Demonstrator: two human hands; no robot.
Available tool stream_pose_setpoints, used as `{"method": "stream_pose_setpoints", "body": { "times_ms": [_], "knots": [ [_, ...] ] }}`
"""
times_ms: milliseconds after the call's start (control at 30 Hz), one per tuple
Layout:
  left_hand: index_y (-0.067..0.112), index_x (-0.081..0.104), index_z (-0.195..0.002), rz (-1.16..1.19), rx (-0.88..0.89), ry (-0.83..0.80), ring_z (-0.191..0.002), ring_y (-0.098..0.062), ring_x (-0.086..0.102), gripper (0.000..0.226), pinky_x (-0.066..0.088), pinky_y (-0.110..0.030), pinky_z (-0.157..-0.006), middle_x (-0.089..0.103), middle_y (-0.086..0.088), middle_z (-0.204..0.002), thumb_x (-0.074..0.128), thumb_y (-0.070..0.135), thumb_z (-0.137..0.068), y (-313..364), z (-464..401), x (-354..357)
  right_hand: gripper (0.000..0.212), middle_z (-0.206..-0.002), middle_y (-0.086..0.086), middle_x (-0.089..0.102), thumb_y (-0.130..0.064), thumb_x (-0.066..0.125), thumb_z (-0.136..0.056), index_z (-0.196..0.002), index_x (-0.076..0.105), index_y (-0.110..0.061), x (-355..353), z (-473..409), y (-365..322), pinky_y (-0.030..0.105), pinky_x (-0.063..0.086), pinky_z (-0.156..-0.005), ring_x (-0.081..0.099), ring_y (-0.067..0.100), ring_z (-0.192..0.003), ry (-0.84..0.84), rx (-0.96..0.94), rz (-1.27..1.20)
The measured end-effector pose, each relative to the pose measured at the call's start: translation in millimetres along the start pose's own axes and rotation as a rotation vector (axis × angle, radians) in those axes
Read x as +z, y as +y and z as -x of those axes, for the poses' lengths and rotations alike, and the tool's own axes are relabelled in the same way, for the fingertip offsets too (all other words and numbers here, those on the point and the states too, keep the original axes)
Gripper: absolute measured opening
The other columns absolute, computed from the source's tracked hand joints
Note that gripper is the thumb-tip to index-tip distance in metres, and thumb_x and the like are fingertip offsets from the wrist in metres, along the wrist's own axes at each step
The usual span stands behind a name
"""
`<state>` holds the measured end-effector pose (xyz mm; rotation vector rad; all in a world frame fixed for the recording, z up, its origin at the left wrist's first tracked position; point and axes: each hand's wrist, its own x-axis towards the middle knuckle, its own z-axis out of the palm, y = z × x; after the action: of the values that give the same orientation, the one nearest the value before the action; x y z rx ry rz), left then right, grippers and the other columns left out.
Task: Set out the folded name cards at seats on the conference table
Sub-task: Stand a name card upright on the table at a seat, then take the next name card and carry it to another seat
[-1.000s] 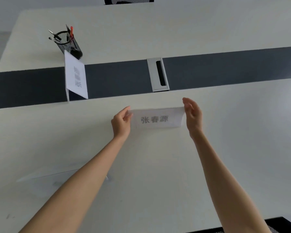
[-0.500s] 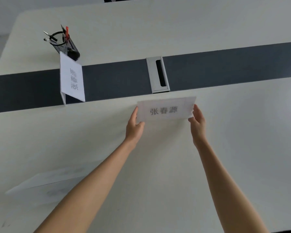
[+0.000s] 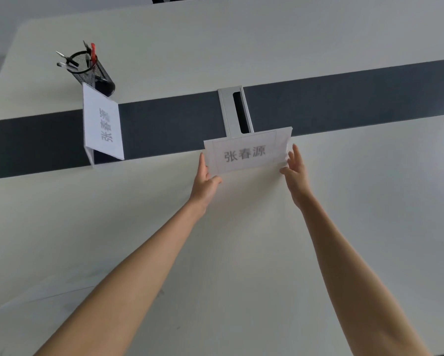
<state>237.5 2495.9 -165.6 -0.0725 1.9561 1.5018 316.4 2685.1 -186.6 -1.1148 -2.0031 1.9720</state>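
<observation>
Head view: two hands grip one name card (image 3: pixel 246 152), a second (image 3: pixel 102 124) stands left

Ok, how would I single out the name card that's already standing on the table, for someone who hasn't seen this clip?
Find the dark strip running across the pale conference table. At its left stands a black mesh pen cup; the standing name card is the white folded tent just in front of it. Unlike the held name card, no hand touches it and its print runs sideways.
</observation>
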Motion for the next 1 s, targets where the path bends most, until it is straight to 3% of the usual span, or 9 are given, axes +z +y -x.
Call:
{"method": "stream_pose_setpoints", "body": {
  "times_ms": [100, 200, 267, 333, 467, 667, 767, 833, 1000],
  "knots": [
    [0.019, 0.019, -0.144, -0.033, -0.070, 0.087, -0.136, -0.020, 0.033, 0.064, 0.029, -0.029, -0.106, 0.030, -0.009, -0.151, 0.041, 0.005, -0.086, -1, 14, -9, 0.060, -0.149, 0.011, 0.034, 0.004, 0.037, -0.086, -0.142, 0.026, -0.014, 8, 20, 6, 0.032, 0.031, -0.106, 0.034, 0.021, -0.135, 0.128, 0.064, -0.056],
    [0.011, 0.047, -0.129, -0.152, -0.080, 0.073, -0.125, -0.020, 0.046, 0.042, 0.036, -0.033, -0.107, 0.050, -0.009, -0.135, 0.042, 0.010, -0.088, 6, 30, -35, 0.040, -0.131, 0.016, 0.054, 0.002, 0.039, -0.084, -0.120, 0.052, -0.008, 19, 52, 20, 0.031, 0.040, -0.095, 0.053, 0.022, -0.109, 0.191, 0.158, -0.071],
    [0.016, 0.056, -0.113, -0.194, -0.050, 0.038, -0.106, -0.019, 0.054, 0.027, 0.041, -0.031, -0.092, 0.058, -0.008, -0.110, 0.043, 0.016, -0.090, 19, 47, -64, 0.030, -0.114, 0.017, 0.062, 0.002, 0.040, -0.085, -0.109, 0.057, -0.004, 33, 79, 25, 0.027, 0.045, -0.084, 0.056, 0.022, -0.096, 0.065, 0.211, -0.061],
    [0.017, 0.056, -0.112, -0.199, -0.020, 0.026, -0.099, -0.018, 0.058, 0.025, 0.044, -0.028, -0.086, 0.060, -0.003, -0.106, 0.042, 0.020, -0.091, 29, 66, -100, 0.024, -0.103, 0.016, 0.062, 0.001, 0.040, -0.088, -0.105, 0.057, -0.002, 54, 111, 24, 0.024, 0.047, -0.083, 0.058, 0.023, -0.092, -0.126, 0.242, -0.044],
    [0.015, 0.056, -0.113, -0.270, 0.023, 0.126, -0.098, -0.018, 0.060, 0.026, 0.044, -0.026, -0.085, 0.062, -0.003, -0.108, 0.042, 0.022, -0.092, 20, 114, -173, 0.021, -0.105, 0.013, 0.063, -0.008, 0.039, -0.093, -0.105, 0.057, -0.012, 100, 163, 20, 0.035, 0.046, -0.095, 0.059, 0.023, -0.097, -0.425, 0.216, 0.059],
    [0.017, 0.056, -0.119, -0.454, -0.098, 0.387, -0.122, -0.024, 0.050, 0.031, 0.036, -0.037, -0.104, 0.057, -0.009, -0.130, 0.044, 0.023, -0.090, -40, 186, -287, 0.041, -0.125, 0.002, 0.057, -0.039, 0.034, -0.095, -0.135, 0.038, -0.028, 176, 228, 11, 0.035, 0.037, -0.108, 0.053, 0.017, -0.118, -0.694, 0.101, 0.251],
    [0.015, 0.050, -0.124, -0.509, -0.248, 0.350, -0.123, -0.027, 0.048, 0.040, 0.034, -0.038, -0.105, 0.053, -0.010, -0.131, 0.042, 0.037, -0.091, -62, 197, -300, 0.069, -0.148, -0.003, 0.039, -0.069, 0.028, -0.078, -0.139, 0.031, -0.037, 182, 229, 14, 0.042, 0.025, -0.116, 0.034, 0.015, -0.137, -0.679, 0.110, 0.257],
    [0.018, 0.046, -0.126, -0.429, -0.312, 0.236, -0.111, -0.025, 0.052, 0.045, 0.035, -0.039, -0.101, 0.054, -0.005, -0.118, 0.037, 0.044, -0.092, -75, 207, -307, 0.078, -0.150, -0.006, 0.034, -0.077, 0.024, -0.071, -0.138, 0.033, -0.038, 191, 238, 16, 0.044, 0.022, -0.117, 0.029, 0.013, -0.139, -0.621, 0.092, 0.233],
    [0.029, 0.050, -0.113, -0.186, -0.227, 0.086, -0.100, -0.020, 0.052, 0.029, 0.036, -0.031, -0.084, 0.055, -0.004, -0.105, 0.031, 0.041, -0.094, -104, 210, -311, 0.059, -0.134, -0.009, 0.045, -0.063, 0.024, -0.079, -0.127, 0.046, -0.034, 216, 262, 19, 0.047, 0.029, -0.113, 0.038, 0.018, -0.132, -0.348, 0.009, 0.180]
  ]
}}
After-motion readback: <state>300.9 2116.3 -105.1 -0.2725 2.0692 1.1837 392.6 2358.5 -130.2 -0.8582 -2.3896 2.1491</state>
